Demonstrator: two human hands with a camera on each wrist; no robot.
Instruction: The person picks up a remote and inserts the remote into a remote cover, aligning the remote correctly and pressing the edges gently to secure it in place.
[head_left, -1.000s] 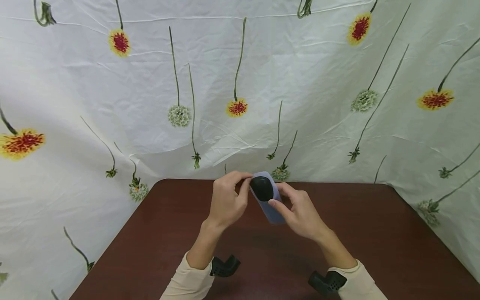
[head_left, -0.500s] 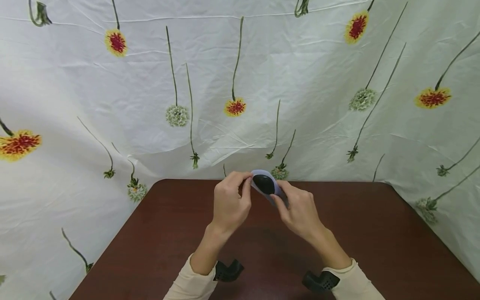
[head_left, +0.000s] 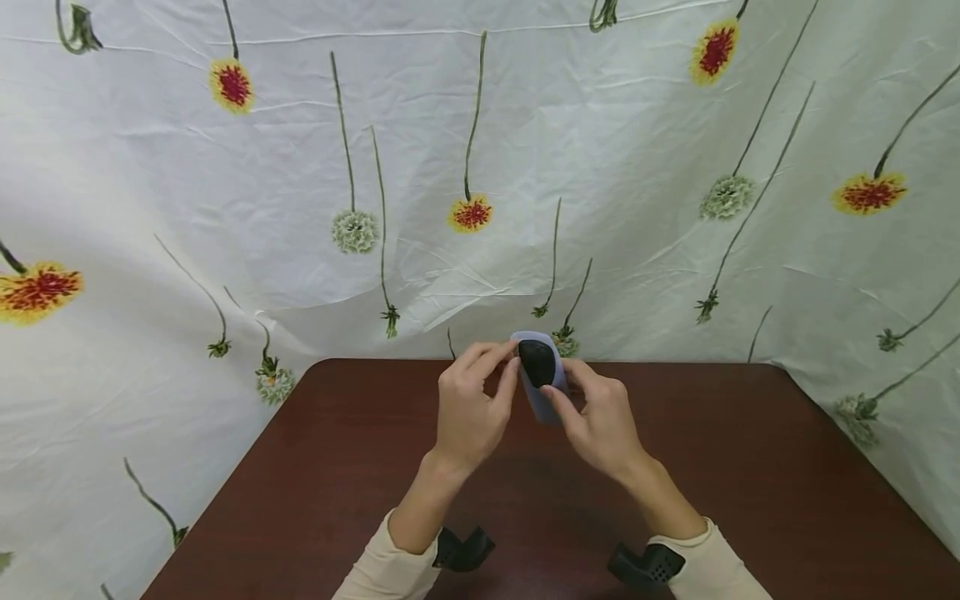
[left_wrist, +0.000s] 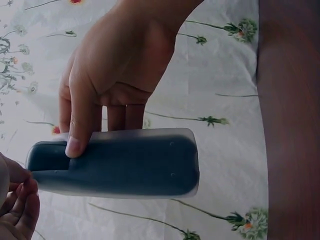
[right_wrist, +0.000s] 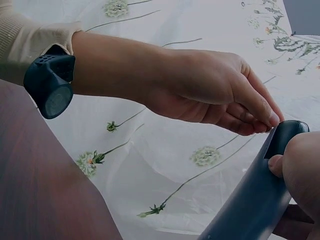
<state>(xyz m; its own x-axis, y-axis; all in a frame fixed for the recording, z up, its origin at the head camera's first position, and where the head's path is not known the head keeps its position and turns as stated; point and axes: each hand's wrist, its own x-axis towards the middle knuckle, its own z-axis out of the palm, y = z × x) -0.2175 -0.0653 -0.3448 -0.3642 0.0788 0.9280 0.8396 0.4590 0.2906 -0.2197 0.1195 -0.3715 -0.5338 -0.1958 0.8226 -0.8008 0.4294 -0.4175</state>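
An oblong lavender-blue case (head_left: pixel 545 407) with a glossy black oval panel (head_left: pixel 537 363) near its upper end is held up between both hands over the table. My right hand (head_left: pixel 606 425) grips its right side, thumb at the panel's lower edge and fingers behind. From the left, my left hand (head_left: pixel 472 412) pinches at the upper left edge with thumb and index fingertips. In the left wrist view the body (left_wrist: pixel 132 162) looks dark blue with a translucent rim. The right wrist view shows the left fingertips (right_wrist: pixel 272 120) right at the case's end.
The dark reddish-brown table (head_left: pixel 360 492) lies beneath the hands. White cloth with printed flowers (head_left: pixel 300 167) hangs behind it and along both sides. Black cameras sit at the left wrist (head_left: pixel 463 550) and right wrist (head_left: pixel 645 568), beside cream sleeves.
The case tipped until it looked foreshortened, then turned partly back so more of its lower body shows. It sits slightly higher and further right; the left hand has shifted right with it.
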